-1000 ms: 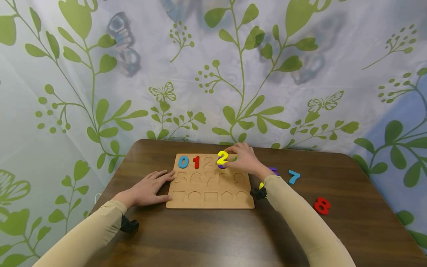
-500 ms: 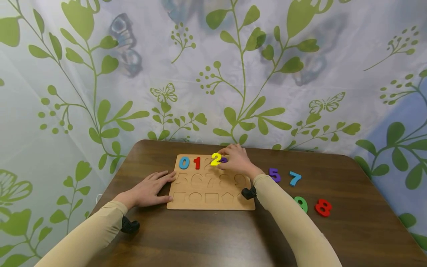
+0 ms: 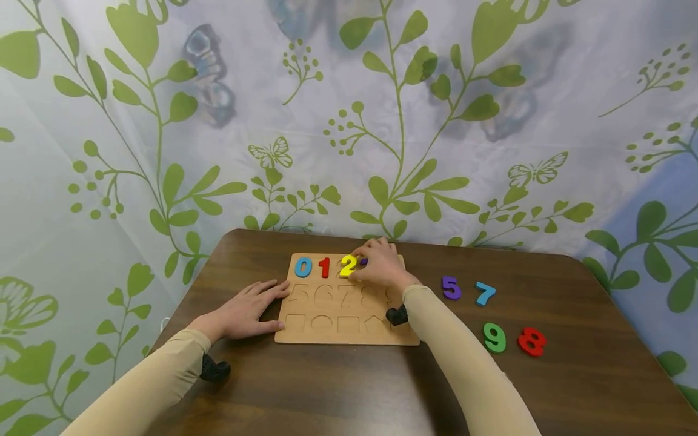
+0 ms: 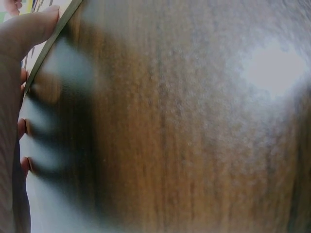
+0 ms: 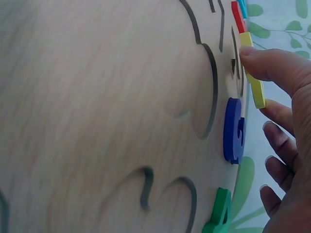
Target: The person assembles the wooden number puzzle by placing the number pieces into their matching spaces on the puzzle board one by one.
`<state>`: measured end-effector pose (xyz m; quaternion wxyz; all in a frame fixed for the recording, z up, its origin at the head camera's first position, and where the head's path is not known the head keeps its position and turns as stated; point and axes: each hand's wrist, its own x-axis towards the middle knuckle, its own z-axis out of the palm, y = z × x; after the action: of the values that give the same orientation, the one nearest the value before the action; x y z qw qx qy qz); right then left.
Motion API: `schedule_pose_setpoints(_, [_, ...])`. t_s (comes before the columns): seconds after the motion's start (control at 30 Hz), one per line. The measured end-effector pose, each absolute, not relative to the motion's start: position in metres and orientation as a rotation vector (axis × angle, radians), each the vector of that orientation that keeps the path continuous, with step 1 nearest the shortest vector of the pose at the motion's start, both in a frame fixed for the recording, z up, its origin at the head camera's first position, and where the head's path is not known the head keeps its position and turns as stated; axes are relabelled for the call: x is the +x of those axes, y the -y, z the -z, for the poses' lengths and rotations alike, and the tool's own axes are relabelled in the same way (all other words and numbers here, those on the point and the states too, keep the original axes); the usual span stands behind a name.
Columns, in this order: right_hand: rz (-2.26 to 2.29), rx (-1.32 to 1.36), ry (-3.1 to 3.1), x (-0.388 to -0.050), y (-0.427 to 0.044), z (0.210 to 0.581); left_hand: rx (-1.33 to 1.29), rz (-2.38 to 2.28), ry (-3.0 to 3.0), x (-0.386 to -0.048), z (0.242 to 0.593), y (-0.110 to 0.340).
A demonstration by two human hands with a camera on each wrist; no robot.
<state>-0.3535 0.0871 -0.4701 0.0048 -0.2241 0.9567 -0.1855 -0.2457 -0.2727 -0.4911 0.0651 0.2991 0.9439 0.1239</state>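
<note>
My right hand [image 3: 380, 264] pinches a yellow number 2 [image 3: 348, 266] between thumb and fingers. The piece is at the 2 recess in the top row of a wooden puzzle board [image 3: 349, 338]; in the right wrist view the yellow 2 [image 5: 259, 92] stands tilted, and I cannot tell if it is seated. Left of it are a blue 0 [image 3: 303, 267] and a red 1 [image 3: 324, 267]. A purple number piece [image 5: 234, 131] and a green one [image 5: 221, 211] lie beyond it, mostly covered by the hand in the head view. My left hand [image 3: 245, 312] rests flat, fingertips and thumb on the board's left edge.
Right of the board, a purple 5 [image 3: 451, 288], a blue 7 [image 3: 485, 293], a green 9 [image 3: 494, 337] and a red 8 [image 3: 531, 341] lie loose on the brown table [image 3: 349, 387]. A leaf-patterned curtain [image 3: 305, 121] hangs behind the table.
My right hand has carried the yellow 2 leftward, from above the purple piece to the 2 recess, and lowered it. The 5 and 9 have come out from behind the arm. My left hand stays put.
</note>
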Motion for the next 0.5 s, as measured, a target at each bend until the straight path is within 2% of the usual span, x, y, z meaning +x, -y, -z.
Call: schedule_pose_setpoints(0.5, [0.602,-0.729,-2.959,-0.3552,-0.0784,0.4714,0.92,-0.385,-2.851,-0.2463,0.4909,0.2725])
